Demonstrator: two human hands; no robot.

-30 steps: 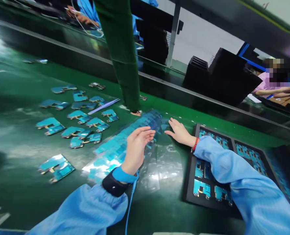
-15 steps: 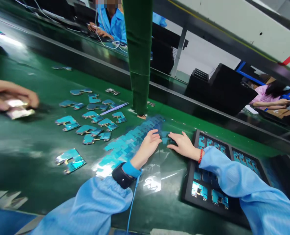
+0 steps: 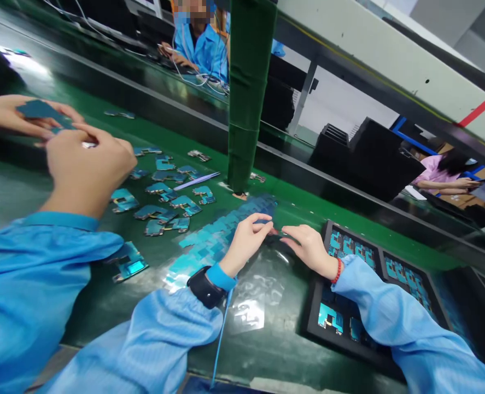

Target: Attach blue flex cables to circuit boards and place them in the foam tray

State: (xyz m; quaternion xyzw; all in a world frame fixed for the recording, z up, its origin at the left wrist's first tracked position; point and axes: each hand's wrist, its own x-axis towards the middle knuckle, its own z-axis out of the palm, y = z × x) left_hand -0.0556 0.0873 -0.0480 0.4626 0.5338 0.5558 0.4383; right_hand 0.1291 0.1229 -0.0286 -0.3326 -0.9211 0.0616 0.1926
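My left hand (image 3: pixel 251 241), with a dark strap at its wrist, has thumb and fingers closed in a pinch over the bench. Facing it closely is my right hand (image 3: pixel 308 249), which wears a red beaded bracelet, its fingertips drawn together. Between the two sits something small and thin that I cannot make out. Beside my left hand lies a long row of overlapping blue film pieces (image 3: pixel 209 241). My right forearm passes over a black tray (image 3: pixel 316 312) with blue-covered circuit boards (image 3: pixel 330 317) in its compartments. A clear plastic sheet (image 3: pixel 250 314) is in front of my hands.
At left, a co-worker's hands (image 3: pixel 88 167) hold a blue-covered board (image 3: pixel 41 111). Several loose boards (image 3: pixel 185 205) and purple tweezers (image 3: pixel 197 180) lie on the green bench. A green-wrapped post (image 3: pixel 248 98) rises behind. Other people sit beyond the ledge.
My hands have come nearer each other and their fingers have closed from a more spread pose. The co-worker's hands and sleeve have reached further into view at left.
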